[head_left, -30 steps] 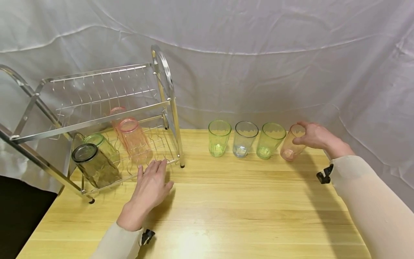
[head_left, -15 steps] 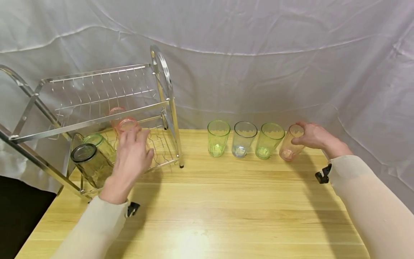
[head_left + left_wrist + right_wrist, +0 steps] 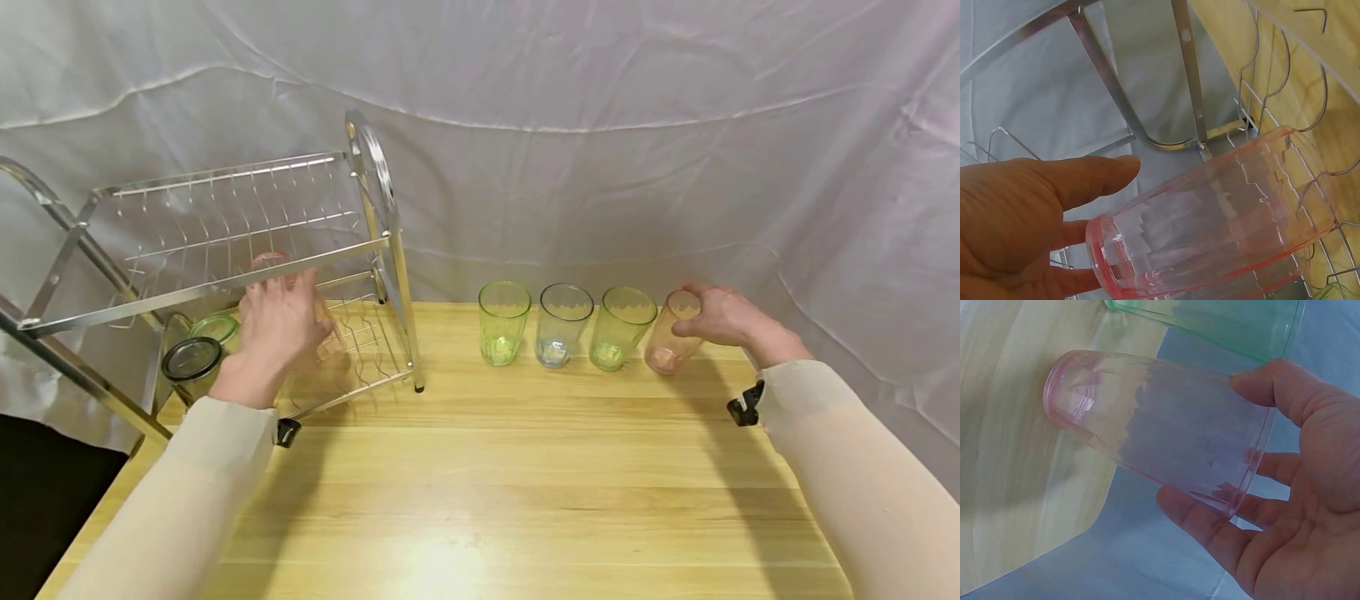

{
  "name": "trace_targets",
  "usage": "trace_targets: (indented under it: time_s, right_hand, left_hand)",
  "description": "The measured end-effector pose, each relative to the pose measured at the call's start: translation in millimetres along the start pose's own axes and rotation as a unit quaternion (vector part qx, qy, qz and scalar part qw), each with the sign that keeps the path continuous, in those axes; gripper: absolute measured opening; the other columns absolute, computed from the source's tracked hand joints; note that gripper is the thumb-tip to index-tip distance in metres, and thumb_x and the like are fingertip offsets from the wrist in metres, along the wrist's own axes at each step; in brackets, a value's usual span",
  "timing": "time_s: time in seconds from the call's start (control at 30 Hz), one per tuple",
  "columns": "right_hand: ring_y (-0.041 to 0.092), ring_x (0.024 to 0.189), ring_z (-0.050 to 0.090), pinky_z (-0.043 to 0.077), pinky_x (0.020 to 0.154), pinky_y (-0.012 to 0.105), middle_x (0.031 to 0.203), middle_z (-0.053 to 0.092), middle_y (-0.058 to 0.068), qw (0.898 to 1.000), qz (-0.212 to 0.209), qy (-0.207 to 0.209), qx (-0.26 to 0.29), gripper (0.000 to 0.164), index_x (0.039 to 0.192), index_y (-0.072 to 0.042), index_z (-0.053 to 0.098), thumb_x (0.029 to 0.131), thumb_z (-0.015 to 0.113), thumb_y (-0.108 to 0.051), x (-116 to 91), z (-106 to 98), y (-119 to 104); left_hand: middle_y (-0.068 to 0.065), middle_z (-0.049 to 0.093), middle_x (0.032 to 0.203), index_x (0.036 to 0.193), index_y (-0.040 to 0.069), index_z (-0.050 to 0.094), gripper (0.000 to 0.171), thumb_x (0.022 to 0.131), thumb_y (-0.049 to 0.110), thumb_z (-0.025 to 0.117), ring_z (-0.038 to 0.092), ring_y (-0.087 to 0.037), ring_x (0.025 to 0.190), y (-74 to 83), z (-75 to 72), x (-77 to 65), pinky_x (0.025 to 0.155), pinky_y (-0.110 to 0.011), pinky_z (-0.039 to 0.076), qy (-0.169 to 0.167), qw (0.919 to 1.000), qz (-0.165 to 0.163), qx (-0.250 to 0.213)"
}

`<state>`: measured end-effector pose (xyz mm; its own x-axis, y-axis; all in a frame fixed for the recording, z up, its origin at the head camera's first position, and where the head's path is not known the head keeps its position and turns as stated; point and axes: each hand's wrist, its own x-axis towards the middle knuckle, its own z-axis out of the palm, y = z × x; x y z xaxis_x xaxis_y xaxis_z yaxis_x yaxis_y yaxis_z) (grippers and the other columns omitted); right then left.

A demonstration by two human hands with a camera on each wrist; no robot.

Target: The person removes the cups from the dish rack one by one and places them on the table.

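Note:
My left hand (image 3: 277,321) reaches under the upper tier of a metal rack (image 3: 402,308), at a pink glass (image 3: 1210,219) that leans upside down on the lower tier. In the left wrist view, its fingers pass behind the base of that glass, while the thumb stands straight and apart from it. A second pink glass (image 3: 268,260) is behind, mostly hidden. At the right, my right hand (image 3: 731,317) holds another pink glass (image 3: 1179,425) near its rim, thumb on one side and fingers on the other. This glass is upright on the table.
Beside the right pink glass stand a green glass (image 3: 626,325), a blue-tinted glass (image 3: 562,325) and another green glass (image 3: 504,325) in a row. A dark glass (image 3: 192,360) and a green glass (image 3: 217,329) sit at the rack's left. Pale cloth (image 3: 570,183) hangs behind.
My left hand has moved from the rack's front edge up and left to the base of the front pink glass. The right hand has stayed on its pink glass.

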<state>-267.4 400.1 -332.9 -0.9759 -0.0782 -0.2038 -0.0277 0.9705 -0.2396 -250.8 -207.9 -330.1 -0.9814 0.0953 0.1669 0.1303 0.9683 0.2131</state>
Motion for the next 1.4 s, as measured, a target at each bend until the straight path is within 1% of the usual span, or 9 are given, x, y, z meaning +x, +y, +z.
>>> trace_targets:
  time_s: [0.17, 0.43, 0.67, 0.83, 0.97, 1.1, 1.2, 1.37, 1.4]
  right_hand:
    - [0.066, 0.131, 0.045, 0.039, 0.109, 0.075, 0.148, 0.040, 0.049, 1.000, -0.001, 0.004, 0.000, 0.094, 0.159, 0.009, 0.026, 0.090, 0.074, -0.033, 0, 0, -1]
    - [0.066, 0.133, 0.044, 0.038, 0.111, 0.075, 0.148, 0.040, 0.049, 1.000, -0.007, 0.008, 0.003, 0.092, 0.159, 0.009, 0.028, 0.090, 0.074, -0.031, -1, 1, 0]
    - [0.065, 0.132, 0.046, 0.039, 0.110, 0.074, 0.147, 0.041, 0.050, 1.000, -0.008, 0.008, 0.003, 0.093, 0.159, 0.009, 0.027, 0.089, 0.074, -0.030, 0, 2, 0]
    - [0.065, 0.131, 0.047, 0.039, 0.110, 0.075, 0.148, 0.041, 0.050, 1.000, -0.007, 0.007, 0.004, 0.093, 0.159, 0.009, 0.027, 0.089, 0.074, -0.030, -1, 2, 0]
    - [0.065, 0.131, 0.047, 0.039, 0.110, 0.075, 0.148, 0.040, 0.049, 1.000, -0.007, 0.004, 0.003, 0.094, 0.160, 0.009, 0.025, 0.090, 0.073, -0.030, -1, 2, 1]
    - [0.065, 0.132, 0.046, 0.038, 0.110, 0.075, 0.150, 0.038, 0.049, 1.000, -0.004, 0.001, 0.003, 0.095, 0.160, 0.010, 0.024, 0.090, 0.073, -0.031, -1, 2, 2]
    - [0.067, 0.133, 0.043, 0.037, 0.111, 0.076, 0.151, 0.036, 0.050, 1.000, -0.003, -0.001, 0.002, 0.097, 0.160, 0.011, 0.023, 0.090, 0.074, -0.033, -1, 1, 3]
    - [0.070, 0.138, 0.033, 0.030, 0.114, 0.077, 0.154, 0.028, 0.050, 1.000, 0.000, -0.001, 0.003, 0.105, 0.162, 0.012, 0.017, 0.091, 0.076, -0.039, -1, 1, 1]
    - [0.070, 0.139, 0.032, 0.029, 0.114, 0.078, 0.155, 0.027, 0.050, 1.000, 0.002, -0.001, 0.004, 0.106, 0.162, 0.012, 0.016, 0.091, 0.076, -0.040, -1, 0, 0]
  left_hand:
    - [-0.045, 0.047, 0.139, 0.160, 0.007, 0.032, 0.082, 0.090, 0.021, 0.073, 0.038, -0.070, 0.126, -3.5, -0.7, 4.0, 0.097, -0.079, 0.042, -0.025, 0.9995, -0.001, -0.020]
    - [-0.048, 0.041, 0.144, 0.162, 0.001, 0.029, 0.085, 0.089, 0.016, 0.071, 0.032, -0.075, 0.131, -7.8, 2.7, 9.5, 0.106, -0.079, 0.036, -0.034, 0.9991, 0.015, -0.019]
    - [-0.048, 0.044, 0.143, 0.159, -0.004, 0.031, 0.084, 0.085, 0.009, 0.068, 0.038, -0.067, 0.133, -9.4, 3.4, 11.5, 0.115, -0.073, 0.025, -0.034, 0.9990, 0.028, -0.004]
    - [-0.048, 0.041, 0.146, 0.160, -0.003, 0.031, 0.079, 0.087, 0.005, 0.062, 0.038, -0.069, 0.131, -7.9, 2.9, 11.4, 0.113, -0.074, 0.028, -0.039, 0.9990, 0.020, -0.011]
    - [-0.046, 0.041, 0.145, 0.154, -0.005, 0.036, 0.072, 0.087, 0.003, 0.062, 0.037, -0.068, 0.130, -6.7, 2.0, 9.7, 0.112, -0.074, 0.028, -0.047, 0.9986, 0.019, -0.013]
    - [-0.043, 0.047, 0.135, 0.138, -0.009, 0.045, 0.055, 0.086, 0.001, 0.063, 0.041, -0.062, 0.125, -4.4, 0.9, 5.7, 0.111, -0.072, 0.029, -0.045, 0.9985, 0.030, -0.012]
    - [-0.039, 0.050, 0.127, 0.127, -0.007, 0.049, 0.045, 0.086, -0.001, 0.065, 0.044, -0.059, 0.120, -1.4, -0.6, 1.2, 0.107, -0.071, 0.032, -0.033, 0.9988, 0.035, -0.011]
    - [-0.040, 0.048, 0.133, 0.127, -0.007, 0.049, 0.047, 0.085, -0.001, 0.069, 0.042, -0.060, 0.123, 6.3, -5.4, -9.1, 0.108, -0.071, 0.032, -0.019, 0.9994, 0.026, -0.008]
    - [-0.040, 0.048, 0.133, 0.127, -0.008, 0.049, 0.045, 0.087, 0.000, 0.068, 0.042, -0.061, 0.123, 8.4, -6.2, -12.1, 0.109, -0.071, 0.032, -0.013, 0.9995, 0.027, -0.006]
